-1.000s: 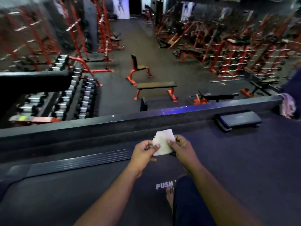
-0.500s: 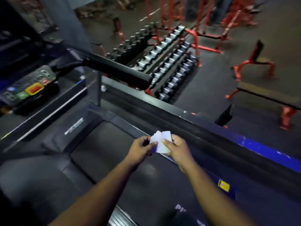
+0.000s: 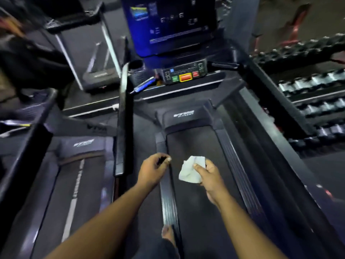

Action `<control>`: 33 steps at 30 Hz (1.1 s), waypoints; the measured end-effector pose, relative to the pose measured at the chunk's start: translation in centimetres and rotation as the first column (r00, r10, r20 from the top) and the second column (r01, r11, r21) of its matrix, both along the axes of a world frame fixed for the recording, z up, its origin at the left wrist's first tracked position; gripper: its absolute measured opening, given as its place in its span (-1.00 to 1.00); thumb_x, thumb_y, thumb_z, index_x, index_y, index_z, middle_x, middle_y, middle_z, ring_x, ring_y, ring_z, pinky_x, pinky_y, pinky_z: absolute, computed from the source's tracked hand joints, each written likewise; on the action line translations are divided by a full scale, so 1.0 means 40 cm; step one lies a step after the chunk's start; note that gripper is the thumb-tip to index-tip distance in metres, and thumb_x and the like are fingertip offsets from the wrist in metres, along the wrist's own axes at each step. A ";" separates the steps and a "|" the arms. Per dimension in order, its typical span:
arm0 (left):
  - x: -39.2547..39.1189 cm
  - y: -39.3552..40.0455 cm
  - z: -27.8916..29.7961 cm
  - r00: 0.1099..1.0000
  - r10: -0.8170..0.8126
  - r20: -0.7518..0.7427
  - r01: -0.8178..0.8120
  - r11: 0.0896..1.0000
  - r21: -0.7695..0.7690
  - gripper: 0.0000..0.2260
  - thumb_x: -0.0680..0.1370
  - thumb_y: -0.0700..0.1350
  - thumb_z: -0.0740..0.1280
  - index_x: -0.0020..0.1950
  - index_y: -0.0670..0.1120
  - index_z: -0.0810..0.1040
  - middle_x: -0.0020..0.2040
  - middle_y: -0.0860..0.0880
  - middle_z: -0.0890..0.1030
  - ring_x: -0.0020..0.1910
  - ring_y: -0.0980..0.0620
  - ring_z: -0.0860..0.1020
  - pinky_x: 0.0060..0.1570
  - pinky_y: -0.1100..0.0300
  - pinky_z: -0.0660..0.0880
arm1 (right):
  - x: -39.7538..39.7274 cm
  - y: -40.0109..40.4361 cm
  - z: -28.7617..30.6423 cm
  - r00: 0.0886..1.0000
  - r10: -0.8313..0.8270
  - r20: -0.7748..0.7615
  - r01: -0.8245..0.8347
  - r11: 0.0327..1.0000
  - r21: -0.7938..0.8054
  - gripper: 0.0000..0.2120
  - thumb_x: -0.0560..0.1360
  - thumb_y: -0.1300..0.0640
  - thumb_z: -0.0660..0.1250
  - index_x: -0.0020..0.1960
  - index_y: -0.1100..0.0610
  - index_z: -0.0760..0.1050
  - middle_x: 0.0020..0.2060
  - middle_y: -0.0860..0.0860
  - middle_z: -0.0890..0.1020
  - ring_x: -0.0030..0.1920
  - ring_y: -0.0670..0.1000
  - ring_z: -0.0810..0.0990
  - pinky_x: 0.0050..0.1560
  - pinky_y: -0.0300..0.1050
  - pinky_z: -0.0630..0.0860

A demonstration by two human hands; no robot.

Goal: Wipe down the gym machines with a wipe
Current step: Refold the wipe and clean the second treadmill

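Observation:
A crumpled white wipe (image 3: pixel 190 170) hangs above the black treadmill belt (image 3: pixel 197 212), pinched between the thumb and fingers of my right hand (image 3: pixel 209 176). My left hand (image 3: pixel 152 171) hovers a little to the left over the treadmill's left side rail (image 3: pixel 167 200), fingers loosely curled, holding nothing. Ahead stands the treadmill console (image 3: pixel 183 73) with red, green and blue buttons, and above it a blue-lit screen (image 3: pixel 168 23). The left handrail (image 3: pixel 123 116) runs from the console toward my left hand.
A second treadmill (image 3: pixel 74 176) lies alongside on the left. A dumbbell rack (image 3: pixel 313 101) fills the right side beyond the right handrail (image 3: pixel 268 101). My bare foot (image 3: pixel 168 234) stands on the left side rail.
My view has swung left from the gym floor to face the treadmill console. My left hand has let go of the wipe and moved apart; the right hand alone keeps it.

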State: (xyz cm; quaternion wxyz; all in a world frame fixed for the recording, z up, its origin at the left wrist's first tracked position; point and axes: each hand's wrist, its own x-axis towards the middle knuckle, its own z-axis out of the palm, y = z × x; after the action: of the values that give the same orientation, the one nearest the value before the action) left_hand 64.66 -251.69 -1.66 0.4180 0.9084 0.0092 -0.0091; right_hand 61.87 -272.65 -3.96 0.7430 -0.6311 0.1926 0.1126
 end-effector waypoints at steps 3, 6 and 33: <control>0.027 0.139 -0.008 0.976 0.114 0.188 -0.140 0.981 0.134 -0.94 0.63 -0.05 0.37 0.04 0.04 0.64 -0.04 0.12 0.64 -0.08 0.23 0.56 -0.02 0.33 0.46 | 0.036 0.115 -0.044 0.996 0.088 -0.014 -0.089 0.994 -0.070 -0.84 0.52 0.10 0.38 0.09 0.01 0.55 0.05 0.03 0.71 0.07 0.09 0.69 0.12 0.19 0.62; 0.073 0.274 -0.049 0.941 0.225 0.254 -0.281 0.936 0.211 -0.86 0.62 -0.18 0.36 0.16 -0.12 0.63 0.11 -0.06 0.64 0.11 -0.03 0.57 0.16 0.15 0.45 | 0.076 0.239 -0.080 0.995 0.100 -0.028 -0.103 0.977 -0.188 -0.88 0.58 0.20 0.33 0.09 0.06 0.48 0.05 0.06 0.65 0.08 0.14 0.64 0.13 0.05 0.56; 0.128 0.446 -0.205 0.889 0.389 -0.242 -0.365 0.921 0.139 -0.44 0.66 0.20 -0.08 0.66 0.13 0.02 0.67 0.12 0.00 0.62 0.21 -0.07 0.54 0.03 -0.24 | 0.137 0.703 -0.163 0.821 0.571 0.004 -0.569 0.819 -0.075 0.25 0.22 -0.73 -0.15 0.61 0.08 -0.30 0.58 -0.12 -0.24 0.58 -0.16 -0.22 0.53 -0.34 -0.18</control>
State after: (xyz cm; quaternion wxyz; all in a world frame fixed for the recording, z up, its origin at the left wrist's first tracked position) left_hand 69.77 -233.84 -9.84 0.3654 0.8976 0.2416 -0.0486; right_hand 67.34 -244.54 -10.48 0.6552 -0.6869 -0.0107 0.3143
